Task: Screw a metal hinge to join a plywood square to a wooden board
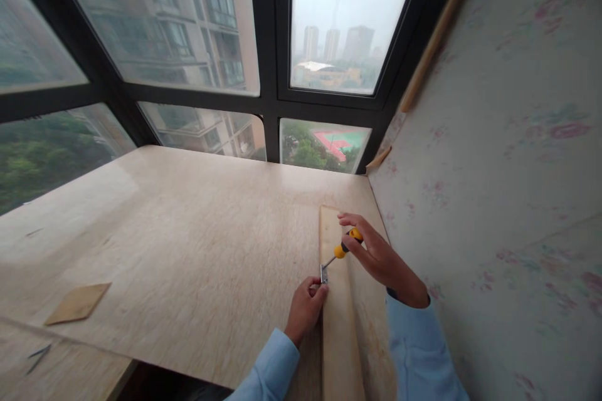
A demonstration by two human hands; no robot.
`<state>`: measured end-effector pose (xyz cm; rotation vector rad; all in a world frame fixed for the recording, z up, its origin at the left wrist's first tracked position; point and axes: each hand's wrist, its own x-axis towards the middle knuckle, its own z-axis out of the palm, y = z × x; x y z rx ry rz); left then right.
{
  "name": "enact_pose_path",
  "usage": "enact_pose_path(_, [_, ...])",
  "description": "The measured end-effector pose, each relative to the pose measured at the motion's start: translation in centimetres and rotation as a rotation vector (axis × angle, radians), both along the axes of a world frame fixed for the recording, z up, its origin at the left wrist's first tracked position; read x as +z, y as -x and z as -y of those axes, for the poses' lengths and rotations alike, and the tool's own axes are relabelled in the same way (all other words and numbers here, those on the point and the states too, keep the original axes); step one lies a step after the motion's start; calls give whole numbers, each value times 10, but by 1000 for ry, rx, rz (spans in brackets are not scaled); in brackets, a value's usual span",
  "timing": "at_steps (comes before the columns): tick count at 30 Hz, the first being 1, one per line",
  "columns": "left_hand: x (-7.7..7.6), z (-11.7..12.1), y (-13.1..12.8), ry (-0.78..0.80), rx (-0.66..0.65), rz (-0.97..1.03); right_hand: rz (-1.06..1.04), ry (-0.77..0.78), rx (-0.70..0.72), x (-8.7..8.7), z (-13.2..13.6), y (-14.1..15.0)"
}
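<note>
My right hand is closed around the yellow and black handle of a screwdriver. Its shaft slants down to the left, and the tip meets a small metal bracket on the left edge of a long wooden board. Thumb and fingers of my left hand pinch the bracket's near end against that edge. Any screw under the tip is too small to make out. The board lies lengthwise away from me on the stone-patterned surface.
A flat brown square piece lies on the wide ledge at left, with a thin dark metal tool nearer me. Dark-framed windows stand behind. A floral-papered wall rises close on the right. A dark gap opens at the front.
</note>
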<state>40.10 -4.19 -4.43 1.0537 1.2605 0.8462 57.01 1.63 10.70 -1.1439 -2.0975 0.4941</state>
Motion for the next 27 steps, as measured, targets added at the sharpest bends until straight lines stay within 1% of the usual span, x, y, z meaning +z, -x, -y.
enact_pose_path(2, [1, 0, 0, 11, 9, 19, -43, 95, 133, 2, 5, -1])
enact_pose_path(3, [1, 0, 0, 14, 14, 25, -43, 124, 171, 3, 6, -2])
enact_pose_path(4, [2, 0, -1, 16, 18, 26, -37, 136, 189, 4, 8, -3])
enact_pose_path(6, [3, 0, -1, 22, 20, 24, -28, 123, 171, 6, 9, -3])
enact_pose_path(8, [3, 0, -1, 31, 19, 25, 1, 86, 91, 6, 7, -3])
enact_pose_path(9, [3, 0, -1, 37, 19, 25, 40, 56, 23, 6, 5, -2])
enact_pose_path(13, [3, 0, -1, 52, 4, 30, 272, -141, -365, 3, -1, 4])
enact_pose_path(14, [2, 0, -1, 53, 0, 32, 303, -165, -421, 2, -2, 6])
enact_pose_path(15, [2, 0, -1, 53, -2, 33, 306, -170, -440, 1, -3, 8])
enact_pose_path(16, [2, 0, 0, 55, -1, 31, 284, -154, -421, 1, -3, 10])
enact_pose_path(17, [3, 0, 0, 58, 1, 29, 242, -124, -369, 2, -3, 11])
enact_pose_path(21, [5, -1, 0, 71, 2, 37, -3, 55, -17, 7, 4, 7])
enact_pose_path(24, [5, 0, 0, 74, 0, 35, -107, 212, 202, 13, 11, -4])
enact_pose_path(25, [5, 0, 0, 76, -1, 34, -109, 245, 240, 15, 13, -7])
enact_pose_path(27, [4, -1, 0, 78, -2, 36, -83, 264, 249, 17, 14, -12])
